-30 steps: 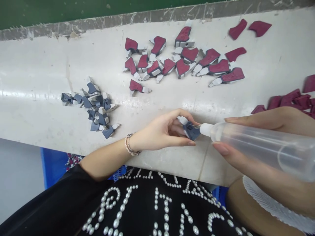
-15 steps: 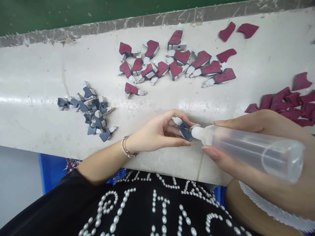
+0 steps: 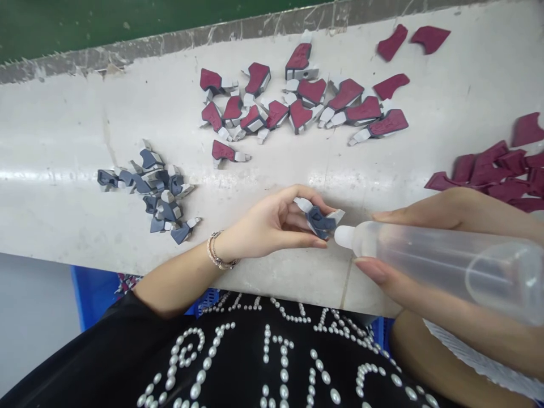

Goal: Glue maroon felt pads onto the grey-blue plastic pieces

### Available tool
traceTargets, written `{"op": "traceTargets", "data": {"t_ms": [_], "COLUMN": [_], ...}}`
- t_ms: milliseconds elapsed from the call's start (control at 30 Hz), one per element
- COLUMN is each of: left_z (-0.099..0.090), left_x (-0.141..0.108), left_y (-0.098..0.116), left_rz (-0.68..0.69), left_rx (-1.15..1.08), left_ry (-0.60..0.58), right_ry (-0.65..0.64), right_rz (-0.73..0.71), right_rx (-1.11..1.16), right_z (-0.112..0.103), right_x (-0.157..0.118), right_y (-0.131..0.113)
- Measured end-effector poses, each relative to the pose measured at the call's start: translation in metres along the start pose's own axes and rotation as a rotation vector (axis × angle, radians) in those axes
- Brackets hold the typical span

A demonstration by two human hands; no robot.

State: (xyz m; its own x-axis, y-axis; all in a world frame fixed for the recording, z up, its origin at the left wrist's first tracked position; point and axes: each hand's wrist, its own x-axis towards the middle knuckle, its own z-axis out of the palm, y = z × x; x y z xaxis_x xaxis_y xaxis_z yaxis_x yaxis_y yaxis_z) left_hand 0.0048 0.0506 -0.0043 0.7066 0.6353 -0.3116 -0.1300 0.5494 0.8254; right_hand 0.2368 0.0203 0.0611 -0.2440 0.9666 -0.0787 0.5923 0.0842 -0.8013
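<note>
Between the thumb and fingers of my left hand (image 3: 272,224) is a small dark blue and grey plastic part (image 3: 318,221), its hollow side turned up. My right hand (image 3: 450,221) is wrapped round a clear squeeze bottle (image 3: 425,249) lying nearly level. The bottle's white nozzle (image 3: 344,236) points left at the part, with a small gap between them. Whether liquid is in the bottle is hard to see. To the left of my left hand lies a pile of similar blue and grey parts (image 3: 164,187).
Parts topped with maroon pieces (image 3: 312,90) lie grouped at the back middle of the white table (image 3: 55,141). Loose maroon pieces (image 3: 488,167) are heaped at the right, with several more (image 3: 391,86) further back. Below the table's front edge stands a blue crate (image 3: 91,294).
The bottle in my right hand has moved right, drawing its nozzle away from the part. My left hand still holds the part, nearly in place. The view has shifted slightly.
</note>
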Motion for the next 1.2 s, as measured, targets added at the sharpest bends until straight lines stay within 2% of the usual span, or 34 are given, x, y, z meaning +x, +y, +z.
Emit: {"op": "traceTargets", "data": {"t_ms": [400, 900, 1200], "left_z": [0.0, 0.0, -0.002], "left_x": [0.001, 0.001, 0.0], "left_y": [-0.001, -0.001, 0.0], "left_rz": [-0.028, -0.008, -0.052], "left_rx": [0.003, 0.058, 0.047], "left_ry": [0.024, 0.009, -0.041], "right_ry": [-0.065, 0.061, 0.038], "right_rz": [-0.043, 0.05, 0.083], "right_rx": [0.014, -0.139, -0.163], "right_z": [-0.01, -0.016, -0.015], "right_x": [-0.002, -0.005, -0.004], "right_y": [0.001, 0.008, 0.005]}}
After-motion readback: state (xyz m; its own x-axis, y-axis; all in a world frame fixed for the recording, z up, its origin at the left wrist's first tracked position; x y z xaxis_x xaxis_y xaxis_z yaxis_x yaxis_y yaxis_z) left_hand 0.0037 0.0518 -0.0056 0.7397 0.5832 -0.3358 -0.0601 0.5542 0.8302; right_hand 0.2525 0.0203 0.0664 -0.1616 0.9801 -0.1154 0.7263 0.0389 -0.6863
